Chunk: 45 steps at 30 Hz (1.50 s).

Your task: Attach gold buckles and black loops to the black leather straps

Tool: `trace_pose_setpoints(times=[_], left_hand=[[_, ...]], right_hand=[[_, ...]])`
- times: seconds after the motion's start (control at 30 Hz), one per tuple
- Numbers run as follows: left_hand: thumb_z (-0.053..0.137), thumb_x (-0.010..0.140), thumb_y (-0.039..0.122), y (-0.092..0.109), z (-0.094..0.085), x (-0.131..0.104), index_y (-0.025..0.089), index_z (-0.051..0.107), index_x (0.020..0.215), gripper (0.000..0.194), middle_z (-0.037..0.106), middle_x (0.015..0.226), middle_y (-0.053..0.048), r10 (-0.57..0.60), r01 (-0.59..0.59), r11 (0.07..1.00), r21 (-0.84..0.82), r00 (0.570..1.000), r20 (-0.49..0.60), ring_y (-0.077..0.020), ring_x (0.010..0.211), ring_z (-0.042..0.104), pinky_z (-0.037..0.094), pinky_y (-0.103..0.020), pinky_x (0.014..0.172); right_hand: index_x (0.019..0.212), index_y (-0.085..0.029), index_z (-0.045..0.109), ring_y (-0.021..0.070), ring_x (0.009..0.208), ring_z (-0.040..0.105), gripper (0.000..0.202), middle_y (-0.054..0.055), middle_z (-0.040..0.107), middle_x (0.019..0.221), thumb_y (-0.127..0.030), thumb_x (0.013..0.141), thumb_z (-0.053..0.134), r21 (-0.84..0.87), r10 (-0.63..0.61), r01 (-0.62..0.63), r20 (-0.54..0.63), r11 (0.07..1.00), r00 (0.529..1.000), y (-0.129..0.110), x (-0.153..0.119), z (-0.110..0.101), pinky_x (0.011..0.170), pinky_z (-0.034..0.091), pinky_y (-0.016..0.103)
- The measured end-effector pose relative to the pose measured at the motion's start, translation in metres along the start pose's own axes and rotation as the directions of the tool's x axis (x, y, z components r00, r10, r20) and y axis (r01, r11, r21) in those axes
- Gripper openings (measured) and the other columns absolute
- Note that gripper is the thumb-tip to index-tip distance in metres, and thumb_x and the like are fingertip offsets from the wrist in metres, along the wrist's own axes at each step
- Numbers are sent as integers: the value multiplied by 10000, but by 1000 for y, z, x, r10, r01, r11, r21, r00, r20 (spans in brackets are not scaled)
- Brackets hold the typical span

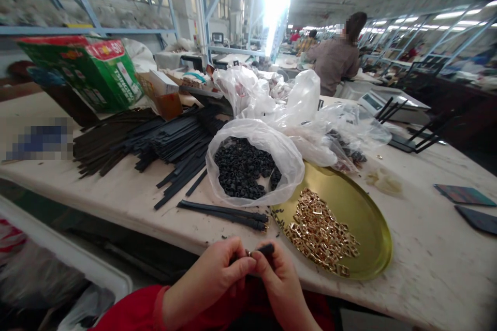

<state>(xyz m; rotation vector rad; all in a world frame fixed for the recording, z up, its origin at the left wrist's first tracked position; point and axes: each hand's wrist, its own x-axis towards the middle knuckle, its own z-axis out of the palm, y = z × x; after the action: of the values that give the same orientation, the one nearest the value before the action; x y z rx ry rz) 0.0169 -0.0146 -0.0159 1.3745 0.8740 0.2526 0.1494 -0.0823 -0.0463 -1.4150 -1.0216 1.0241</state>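
Note:
At the table's front edge my left hand [225, 265] and my right hand [280, 275] meet, fingers pinched together on one black strap [266, 249]. A dark rounded end of it pokes out above my right fingers, and a small metallic glint shows between the thumbs; most of the strap is hidden by the hands. Just beyond lie a few black straps [223, 213] with gold-coloured bits at their right ends. Small gold rectangular buckles [320, 232] are heaped on a round gold tray [373, 222] to the right. An open plastic bag [293, 170] holds many small black loops [244, 165].
Piles of dark straps [171, 139] spread across the left of the table [427, 248]. Behind them stand a green carton [104, 77] and several clear plastic bags [303, 98]. A white scale [396, 103] and a phone-like slab [464, 194] are at right. Another person [336, 59] sits farther back.

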Motion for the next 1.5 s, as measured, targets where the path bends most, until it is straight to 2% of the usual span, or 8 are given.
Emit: trace_pose_setpoints(times=[0.2, 0.37, 0.53, 0.73, 0.97, 1.1, 1.2, 1.5], left_hand=[[493, 786, 304, 9, -18, 28, 185, 446, 961, 216, 514, 614, 71, 141, -139, 990, 27, 986, -87, -89, 499, 476, 368, -187, 466], [407, 846, 323, 5, -31, 41, 171, 505, 899, 188, 471, 560, 66, 133, -112, 983, 145, 981, -143, -92, 507, 433, 329, -193, 477], [409, 843, 341, -1, -37, 48, 176, 496, 875, 189, 467, 533, 76, 107, -88, 989, 117, 980, -165, -83, 454, 391, 311, -197, 471], [416, 833, 370, 1, -34, 45, 173, 495, 854, 214, 453, 519, 80, 106, -85, 990, 112, 976, -191, -79, 425, 371, 299, -194, 452], [436, 817, 427, 11, -34, 28, 160, 513, 853, 280, 438, 495, 76, 163, -145, 986, 78, 935, -314, -71, 399, 335, 272, -182, 416], [444, 819, 424, 19, -23, 20, 157, 533, 828, 281, 434, 502, 73, 195, -182, 981, 69, 931, -308, -69, 409, 338, 278, -180, 421], [454, 822, 406, 20, -13, 15, 153, 541, 806, 268, 444, 523, 67, 200, -182, 979, 92, 945, -259, -72, 436, 362, 296, -181, 442], [406, 817, 276, 22, -6, -3, 155, 598, 758, 235, 459, 562, 51, 142, -130, 935, 329, 990, -12, -96, 526, 420, 310, -187, 500]], right_hand=[[734, -196, 543, 148, 654, 532, 367, 9, 551, 673, -389, 917, 291, -344, -155, 232, 238, 910, 959, -27, 60, -23, 601, 397, 244], [900, -167, 592, 200, 866, 591, 157, 88, 642, 914, -212, 861, 447, -912, -140, 235, 199, 335, 970, -35, 153, -42, 751, 396, 286], [805, -151, 632, 241, 785, 645, 100, 121, 682, 833, -142, 767, 540, -948, 5, 228, 235, 224, 972, -14, 192, -31, 688, 416, 309], [763, -124, 636, 266, 818, 649, 122, 171, 689, 819, -100, 765, 516, -929, 16, 186, 201, 320, 979, -13, 195, -28, 704, 424, 330], [887, -168, 617, 145, 659, 629, 188, 33, 697, 748, -240, 831, 452, -699, -30, 190, 234, 689, 972, -37, 142, -30, 606, 453, 244], [841, -155, 618, 95, 537, 561, 187, 9, 672, 679, -303, 803, 510, -96, 103, -79, 284, 992, 953, -40, 88, -26, 545, 428, 210], [782, -157, 629, 81, 533, 520, 170, -3, 648, 636, -316, 720, 638, 304, 160, -249, 290, 919, 944, -39, 64, -24, 556, 410, 204], [807, -194, 666, 119, 533, 548, 211, -3, 633, 617, -357, 809, 531, -94, -27, 56, 284, 994, 959, -24, 32, -36, 545, 417, 239]])
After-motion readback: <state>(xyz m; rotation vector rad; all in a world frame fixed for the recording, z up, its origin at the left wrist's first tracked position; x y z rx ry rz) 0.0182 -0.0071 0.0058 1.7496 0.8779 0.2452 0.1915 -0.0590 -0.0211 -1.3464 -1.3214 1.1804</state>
